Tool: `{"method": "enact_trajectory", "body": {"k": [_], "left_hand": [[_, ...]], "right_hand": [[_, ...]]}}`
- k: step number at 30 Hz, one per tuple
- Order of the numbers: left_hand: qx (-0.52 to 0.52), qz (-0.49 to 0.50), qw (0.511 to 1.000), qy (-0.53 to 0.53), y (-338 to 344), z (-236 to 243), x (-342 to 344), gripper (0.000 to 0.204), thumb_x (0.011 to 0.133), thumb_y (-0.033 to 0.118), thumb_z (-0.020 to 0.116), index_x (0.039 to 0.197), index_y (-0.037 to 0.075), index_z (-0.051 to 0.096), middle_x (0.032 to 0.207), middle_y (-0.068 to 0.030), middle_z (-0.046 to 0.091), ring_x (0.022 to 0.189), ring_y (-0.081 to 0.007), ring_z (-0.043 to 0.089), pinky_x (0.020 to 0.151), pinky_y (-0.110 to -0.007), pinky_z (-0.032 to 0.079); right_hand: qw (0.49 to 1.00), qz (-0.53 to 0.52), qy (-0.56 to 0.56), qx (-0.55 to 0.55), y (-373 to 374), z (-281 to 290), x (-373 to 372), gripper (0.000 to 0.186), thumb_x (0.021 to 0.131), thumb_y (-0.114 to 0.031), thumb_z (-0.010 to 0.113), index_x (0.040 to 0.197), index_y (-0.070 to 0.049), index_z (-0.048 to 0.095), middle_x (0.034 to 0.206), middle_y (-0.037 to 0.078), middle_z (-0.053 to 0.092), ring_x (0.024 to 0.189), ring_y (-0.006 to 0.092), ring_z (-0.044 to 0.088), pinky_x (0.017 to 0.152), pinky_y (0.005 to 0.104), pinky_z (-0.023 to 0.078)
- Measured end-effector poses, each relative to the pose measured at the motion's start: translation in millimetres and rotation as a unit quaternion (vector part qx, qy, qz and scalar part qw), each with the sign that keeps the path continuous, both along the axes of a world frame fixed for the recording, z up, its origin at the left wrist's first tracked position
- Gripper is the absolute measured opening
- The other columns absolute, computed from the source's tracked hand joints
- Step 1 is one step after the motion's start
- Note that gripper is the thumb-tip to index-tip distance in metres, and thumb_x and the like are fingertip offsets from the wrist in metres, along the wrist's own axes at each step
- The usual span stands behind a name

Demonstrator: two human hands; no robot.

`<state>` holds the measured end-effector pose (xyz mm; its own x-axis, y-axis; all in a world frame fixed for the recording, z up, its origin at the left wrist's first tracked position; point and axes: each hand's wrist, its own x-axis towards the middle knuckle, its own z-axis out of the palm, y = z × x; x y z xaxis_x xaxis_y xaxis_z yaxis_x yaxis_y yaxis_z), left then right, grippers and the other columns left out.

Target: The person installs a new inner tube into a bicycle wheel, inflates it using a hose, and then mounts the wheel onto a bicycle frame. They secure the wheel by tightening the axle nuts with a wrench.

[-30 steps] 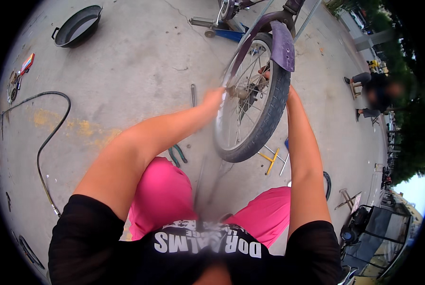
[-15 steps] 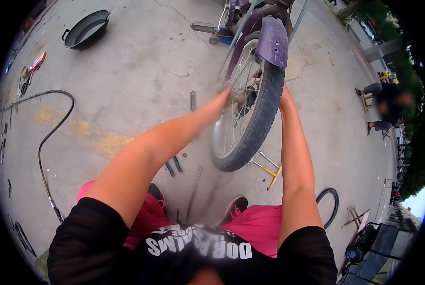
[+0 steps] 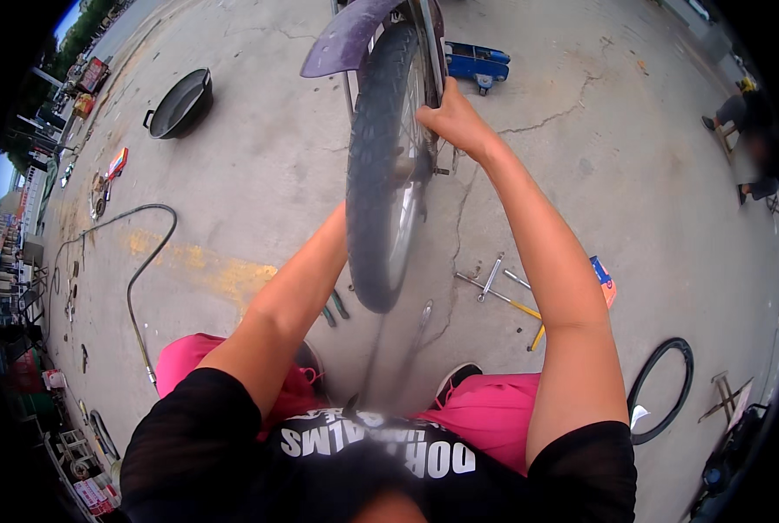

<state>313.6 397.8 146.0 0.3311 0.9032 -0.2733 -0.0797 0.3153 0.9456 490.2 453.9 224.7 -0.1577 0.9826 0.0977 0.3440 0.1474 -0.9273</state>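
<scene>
A bicycle front wheel (image 3: 372, 253) hangs upright before me, its purple mudguard (image 3: 333, 48) above the black tyre and spokes. My right hand (image 3: 450, 118) is closed on the fork (image 3: 433, 52) on the wheel's right side, near the upper spokes. The forearm on my left reaches up to the tyre's left edge, where the tyre hides that hand. Beneath and beside the wheel lie green-handled pliers (image 3: 337, 303), a silver cross wrench (image 3: 490, 279) and a yellow T-handled tool (image 3: 533, 315) on the concrete.
A blue floor jack (image 3: 477, 59) stands behind the bike. A black pan (image 3: 179, 105) and hose (image 3: 132, 288) lie left; a loose tyre (image 3: 686, 375) lies right. A person (image 3: 738, 126) sits on a low stool at the far right. Small tools line the left side.
The wheel has swung round, its tyre now facing me more edge-on and farther left. My right hand has moved up and inward onto the fork. My left hand has become hidden behind the tyre.
</scene>
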Motion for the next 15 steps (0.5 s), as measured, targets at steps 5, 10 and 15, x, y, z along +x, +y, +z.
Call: {"method": "enact_trajectory", "body": {"k": [5,10,15], "left_hand": [[-0.054,0.059,0.99,-0.112,10.7,-42.4,-17.6,0.051,0.094,0.045,0.053,0.133,0.012,0.05,0.107,-0.0062,0.062,0.093,-0.0156,0.061,0.079,-0.038,0.047],[-0.057,0.045,0.989,-0.127,5.3,-35.2,-5.1,0.05,0.094,0.046,0.053,0.131,0.012,0.051,0.105,-0.005,0.062,0.093,-0.0152,0.06,0.078,-0.036,0.048],[-0.053,0.043,0.988,-0.139,2.5,-32.7,-3.7,0.05,0.094,0.047,0.053,0.129,0.011,0.052,0.104,-0.0038,0.061,0.092,-0.0147,0.06,0.077,-0.034,0.049]], "right_hand": [[0.999,0.009,-0.042,0.001,3.5,5.3,-2.3,0.062,0.076,-0.023,0.063,0.125,0.009,0.041,0.106,0.018,0.058,0.096,0.0219,0.056,0.087,0.033,0.045],[0.998,0.028,-0.017,-0.057,5.4,5.2,5.4,0.064,0.076,-0.022,0.063,0.127,0.009,0.04,0.109,0.019,0.058,0.101,0.0225,0.055,0.09,0.0328,0.044],[0.998,0.02,-0.014,-0.05,4.1,6.5,-0.4,0.066,0.076,-0.024,0.065,0.127,0.009,0.039,0.107,0.018,0.058,0.097,0.022,0.056,0.086,0.0321,0.045]]}}
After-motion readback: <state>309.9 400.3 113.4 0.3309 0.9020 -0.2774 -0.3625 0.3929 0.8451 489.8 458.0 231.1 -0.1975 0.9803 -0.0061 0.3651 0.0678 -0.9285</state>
